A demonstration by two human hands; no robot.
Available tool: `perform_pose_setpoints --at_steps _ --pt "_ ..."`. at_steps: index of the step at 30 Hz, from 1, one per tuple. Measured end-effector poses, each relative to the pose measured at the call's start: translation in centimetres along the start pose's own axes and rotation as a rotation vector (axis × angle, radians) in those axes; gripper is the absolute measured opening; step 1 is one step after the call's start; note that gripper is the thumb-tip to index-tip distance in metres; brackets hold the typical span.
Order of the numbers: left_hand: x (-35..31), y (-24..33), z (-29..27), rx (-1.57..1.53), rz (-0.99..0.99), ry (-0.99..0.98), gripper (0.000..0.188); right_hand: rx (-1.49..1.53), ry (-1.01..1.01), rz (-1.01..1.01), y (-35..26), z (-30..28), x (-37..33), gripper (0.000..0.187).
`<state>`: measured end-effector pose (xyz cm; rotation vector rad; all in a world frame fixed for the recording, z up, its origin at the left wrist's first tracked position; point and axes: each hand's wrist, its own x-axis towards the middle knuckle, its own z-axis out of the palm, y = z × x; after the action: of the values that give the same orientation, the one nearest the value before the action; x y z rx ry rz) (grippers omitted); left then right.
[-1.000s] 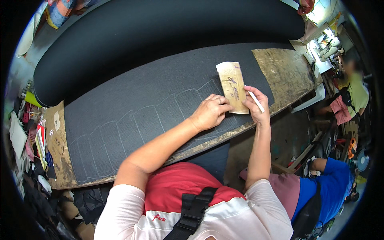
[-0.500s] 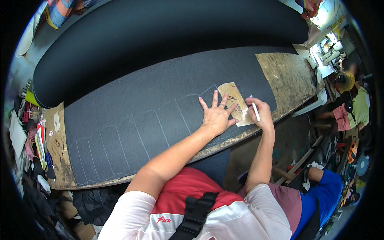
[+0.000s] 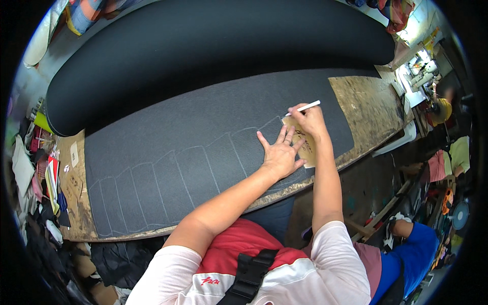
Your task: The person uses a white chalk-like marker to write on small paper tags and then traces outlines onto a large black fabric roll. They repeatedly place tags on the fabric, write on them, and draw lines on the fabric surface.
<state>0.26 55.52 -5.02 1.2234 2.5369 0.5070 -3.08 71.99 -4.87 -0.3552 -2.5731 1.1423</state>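
Tracing round the card (image 3: 309, 152) seems in hand.
Head view: left hand (image 3: 280, 156) spreads open over the card, near right on the cloth (image 3: 218, 109); right hand (image 3: 311, 121) pinches the pen (image 3: 309, 106) at the card's far corner. The next stroke likely calls for a steady card.
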Motion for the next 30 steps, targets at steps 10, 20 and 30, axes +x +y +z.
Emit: perform_pose_setpoints --at_steps 10,20,30 --pt "-0.1 0.1 0.1 -0.027 -0.012 0.043 0.063 -0.226 0.197 -0.082 1.0 -3.3 -5.2 0.019" --pt "-0.1 0.1 0.3 -0.014 -0.022 0.058 0.062 0.205 -0.028 0.202 -0.5 -7.5 -16.4 0.016" --pt "-0.2 -0.1 0.3 -0.033 -0.005 0.059 0.061 -0.017 0.386 0.216 0.8 -8.5 -12.8 0.021"
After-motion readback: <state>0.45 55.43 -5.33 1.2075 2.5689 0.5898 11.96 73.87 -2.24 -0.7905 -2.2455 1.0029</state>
